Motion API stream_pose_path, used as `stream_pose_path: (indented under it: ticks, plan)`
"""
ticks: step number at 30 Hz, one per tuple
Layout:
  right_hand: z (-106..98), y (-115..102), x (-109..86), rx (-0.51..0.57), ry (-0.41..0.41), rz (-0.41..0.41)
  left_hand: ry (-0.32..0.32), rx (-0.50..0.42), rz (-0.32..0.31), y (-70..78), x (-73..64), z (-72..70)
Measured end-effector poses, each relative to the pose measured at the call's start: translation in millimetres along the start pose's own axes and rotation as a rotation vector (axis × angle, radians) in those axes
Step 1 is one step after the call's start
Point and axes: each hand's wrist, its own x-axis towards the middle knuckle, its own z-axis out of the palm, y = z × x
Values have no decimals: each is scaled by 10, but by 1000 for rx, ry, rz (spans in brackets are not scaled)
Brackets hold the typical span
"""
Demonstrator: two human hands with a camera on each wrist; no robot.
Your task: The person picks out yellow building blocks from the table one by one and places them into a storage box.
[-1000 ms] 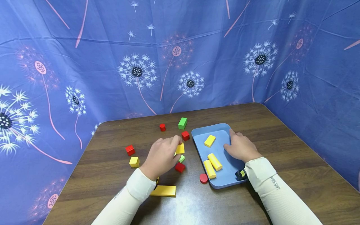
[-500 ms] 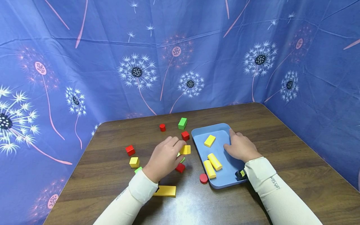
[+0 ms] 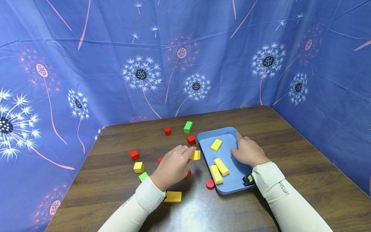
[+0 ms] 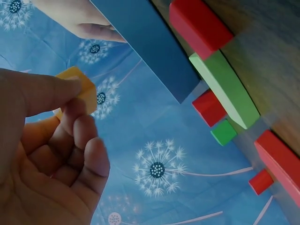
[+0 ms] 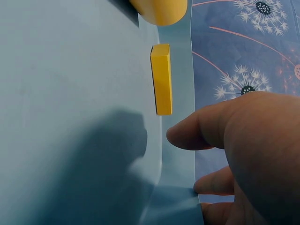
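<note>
My left hand (image 3: 175, 166) pinches a small yellow block (image 3: 195, 155) between thumb and fingertips, just left of the blue tray (image 3: 236, 177). In the left wrist view this yellow block (image 4: 88, 93) is raised, its lower part behind the fingers. My right hand (image 3: 249, 151) holds the tray's right rim, thumb on the inner side and fingers beyond the wall. Inside the tray lie a yellow rectangular block (image 3: 216, 145) and two yellow cylinders, one of them (image 3: 221, 166) nearer the middle. The right wrist view shows the thumb close to the rectangular block (image 5: 162, 82).
Left of the tray are a red cube (image 3: 191, 140), a green block (image 3: 188, 127) and a red cylinder (image 3: 167, 131). A red disc (image 3: 210, 184) lies by its near left corner. Farther left are a yellow cube (image 3: 138, 167), a red cube (image 3: 134, 155) and a long yellow block (image 3: 173, 197).
My left hand has shifted right toward the tray with the yellow block. A bright green block and part of a red one now show beside it. My right hand and the tray have stayed still.
</note>
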Motion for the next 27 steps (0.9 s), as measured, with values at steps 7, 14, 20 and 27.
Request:
stream_pose_path:
  ticks: [7,14,20,27]
  plan:
    - [-1,-2,3,2,-8,5,-34,3,13,49,-2,31]
    - [-9,-1,3,5,-5,0,-52,18,9,89,12,71]
    - [-11,-3,-3,8,-5,8,-45,54,37,119,20,112]
    - [-5,2,10,2,-6,8,-78,66,32,162,34,126]
